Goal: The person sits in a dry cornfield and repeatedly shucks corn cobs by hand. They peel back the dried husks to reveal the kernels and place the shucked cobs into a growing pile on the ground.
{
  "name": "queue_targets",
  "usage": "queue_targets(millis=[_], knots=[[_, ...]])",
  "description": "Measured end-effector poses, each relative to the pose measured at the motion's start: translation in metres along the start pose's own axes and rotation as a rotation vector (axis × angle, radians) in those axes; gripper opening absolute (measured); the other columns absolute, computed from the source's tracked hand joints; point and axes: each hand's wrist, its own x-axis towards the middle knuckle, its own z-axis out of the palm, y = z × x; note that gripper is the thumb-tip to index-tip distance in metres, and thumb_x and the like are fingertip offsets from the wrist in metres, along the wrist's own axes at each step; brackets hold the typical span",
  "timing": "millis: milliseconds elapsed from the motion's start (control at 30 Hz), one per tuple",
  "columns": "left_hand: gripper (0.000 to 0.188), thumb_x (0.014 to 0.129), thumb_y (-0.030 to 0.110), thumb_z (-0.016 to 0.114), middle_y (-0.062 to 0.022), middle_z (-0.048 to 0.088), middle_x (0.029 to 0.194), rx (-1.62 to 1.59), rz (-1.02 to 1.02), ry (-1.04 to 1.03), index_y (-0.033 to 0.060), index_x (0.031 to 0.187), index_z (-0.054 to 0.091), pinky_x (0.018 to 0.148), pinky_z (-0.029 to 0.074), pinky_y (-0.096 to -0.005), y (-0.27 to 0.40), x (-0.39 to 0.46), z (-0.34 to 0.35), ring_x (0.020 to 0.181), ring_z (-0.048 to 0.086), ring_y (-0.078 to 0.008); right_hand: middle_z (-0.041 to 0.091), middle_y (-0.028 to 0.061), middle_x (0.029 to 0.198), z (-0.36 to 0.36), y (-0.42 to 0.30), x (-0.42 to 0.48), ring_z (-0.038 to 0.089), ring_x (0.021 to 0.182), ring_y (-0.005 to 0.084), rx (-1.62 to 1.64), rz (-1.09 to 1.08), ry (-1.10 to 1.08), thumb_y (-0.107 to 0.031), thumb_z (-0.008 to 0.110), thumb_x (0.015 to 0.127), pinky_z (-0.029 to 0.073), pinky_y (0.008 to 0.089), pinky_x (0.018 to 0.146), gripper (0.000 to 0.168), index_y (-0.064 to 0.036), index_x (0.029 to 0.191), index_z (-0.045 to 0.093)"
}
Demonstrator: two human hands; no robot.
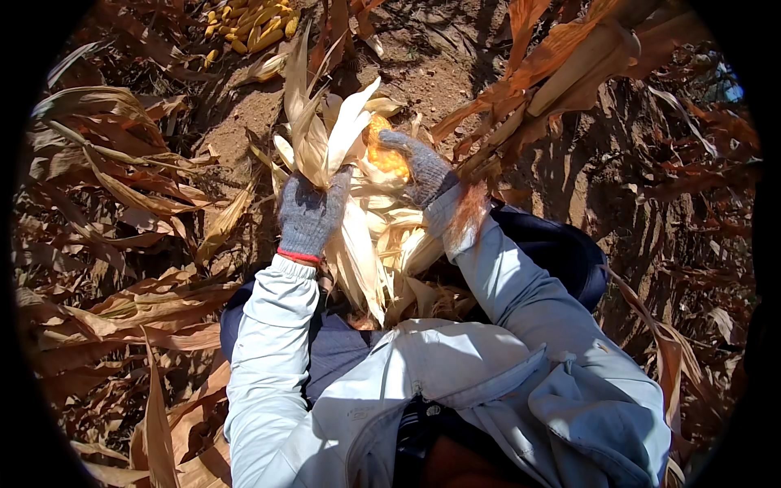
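My left hand (312, 207), in a grey knit glove with a red cuff edge, grips pale dry corn husks (314, 143) that stick up past its fingers. To its right my right hand (422, 168), gloved in grey too, is closed around the side of a yellow ear of corn (385, 149). Kernels show between the peeled husks and my right fingers; the ear's lower end is hidden. Loose husks (360, 256) lie heaped beneath both hands, between my legs.
A pile of husked yellow corn ears (256, 24) lies on the soil at the upper left, with a partly husked ear (266, 68) beside it. Dry corn stalks and leaves (549, 67) lean in from the upper right. Brown leaves (122, 311) cover the ground at left.
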Motion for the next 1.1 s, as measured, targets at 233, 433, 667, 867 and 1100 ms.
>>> queue_targets(millis=[233,433,667,867,1100], knots=[[0.045,0.097,0.032,0.068,-0.0171,0.073,0.115,0.412,-0.330,-0.128,-0.0015,0.127,0.062,0.092,0.057,-0.0393,0.015,0.032,-0.045,0.105,0.071,-0.0290,0.062,0.0179,0.114,-0.015,-0.007,-0.007,0.065,0.106,0.0377,0.470,-0.228,0.083,-0.021,0.057,0.100,0.052,0.0564,0.102,0.034,-0.002,0.129,0.053],[0.088,0.075,0.060,0.083,-0.0206,0.065,0.130,0.771,-0.236,-1.020,0.0074,0.140,0.056,0.105,0.048,-0.0449,-0.029,-0.001,-0.008,0.120,0.062,-0.0377,0.065,0.0110,0.100,-0.046,-0.021,0.013,0.066,0.089,0.0226,-1.085,-0.934,0.129,-0.019,0.064,0.098,0.057,0.0390,0.083,0.030,-0.003,0.123,0.058],[0.076,0.090,0.049,0.076,-0.0233,0.058,0.138,0.127,-0.273,-0.290,-0.0006,0.142,0.050,0.107,0.048,-0.0381,0.029,0.032,-0.014,0.127,0.059,-0.0311,0.066,0.0131,0.103,0.008,-0.013,-0.014,0.066,0.089,0.0202,-0.868,-0.534,-0.039,-0.030,0.068,0.096,0.058,0.0329,0.073,0.052,-0.004,0.138,0.052],[0.060,0.096,0.037,0.073,-0.0193,0.061,0.134,-0.147,-0.088,0.182,-0.0018,0.137,0.053,0.104,0.048,-0.0365,-0.012,0.031,-0.009,0.124,0.060,-0.0264,0.062,0.0143,0.120,0.090,0.010,-0.046,0.062,0.113,0.0282,-1.411,-0.517,0.174,-0.012,0.070,0.087,0.052,0.0400,0.096,0.053,-0.002,0.136,0.050],[0.040,0.098,0.017,0.064,-0.0173,0.064,0.125,-0.040,-0.441,0.067,0.0027,0.135,0.054,0.100,0.049,-0.0391,-0.016,0.012,-0.003,0.112,0.063,-0.0300,0.060,0.0210,0.129,0.097,0.057,-0.044,0.060,0.120,0.0355,-1.604,-0.924,0.032,-0.021,0.075,0.088,0.050,0.0417,0.103,0.065,0.000,0.142,0.047]])
